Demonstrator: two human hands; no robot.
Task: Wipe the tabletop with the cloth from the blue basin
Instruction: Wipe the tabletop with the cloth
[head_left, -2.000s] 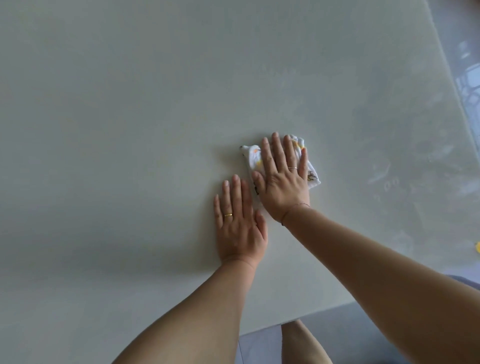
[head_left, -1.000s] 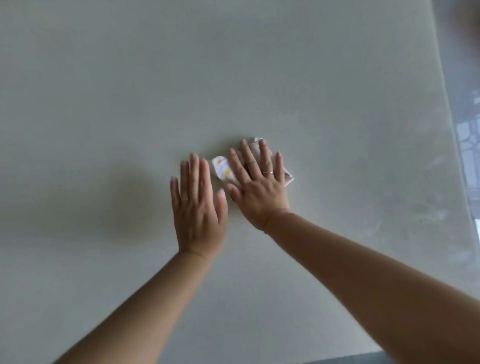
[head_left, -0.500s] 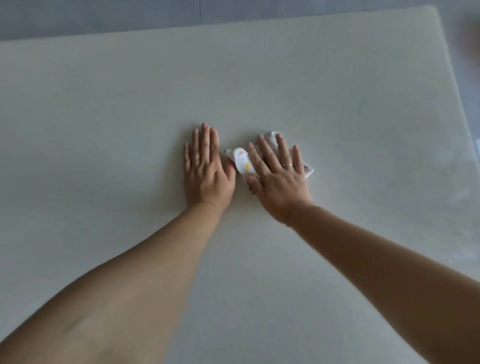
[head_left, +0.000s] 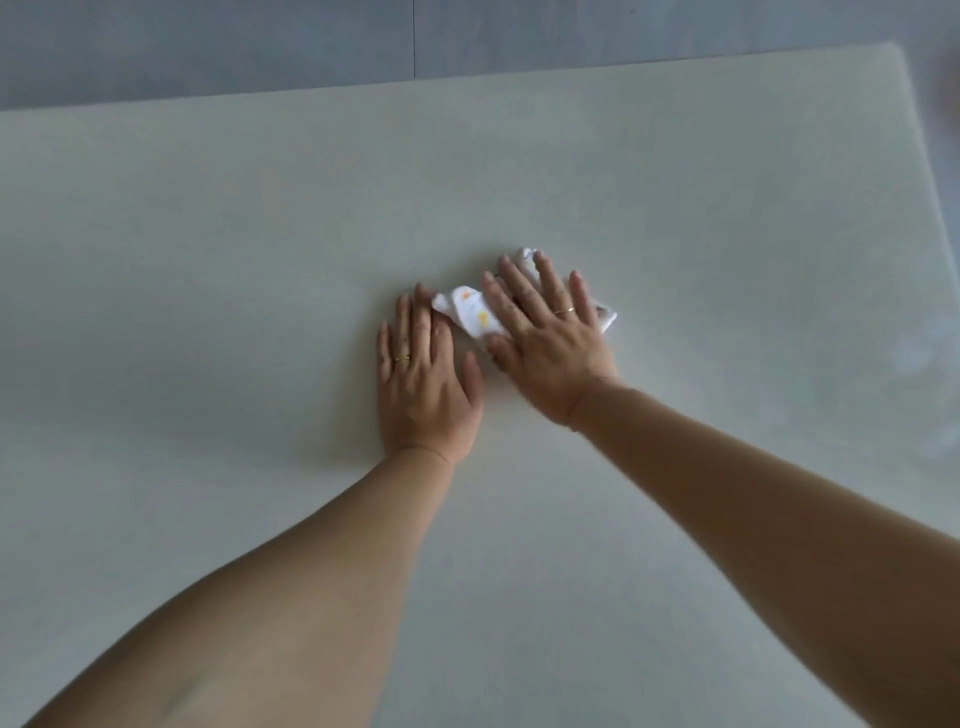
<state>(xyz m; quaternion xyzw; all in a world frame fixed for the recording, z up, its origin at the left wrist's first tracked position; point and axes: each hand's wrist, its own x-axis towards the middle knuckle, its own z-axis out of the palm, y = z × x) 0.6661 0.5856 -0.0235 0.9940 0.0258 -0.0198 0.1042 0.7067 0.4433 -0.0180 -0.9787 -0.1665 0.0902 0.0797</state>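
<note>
A small white cloth (head_left: 471, 310) with orange and yellow marks lies bunched on the pale tabletop (head_left: 208, 260), a little right of centre. My right hand (head_left: 545, 338) presses flat on top of it, fingers spread, hiding most of it. My left hand (head_left: 423, 384) lies flat on the bare table just left of the cloth, its fingertips touching the cloth's edge. Both hands wear a ring. The blue basin is not in view.
The table's far edge (head_left: 467, 75) runs across the top of the view, with grey floor (head_left: 208, 47) behind it. The right edge (head_left: 930, 208) slants down the right side. Faint damp streaks (head_left: 914, 358) show near the right edge.
Both hands and the cloth have slid away from me toward the table's far side, then a little right. The view has tilted up, so the far edge and floor now show.
</note>
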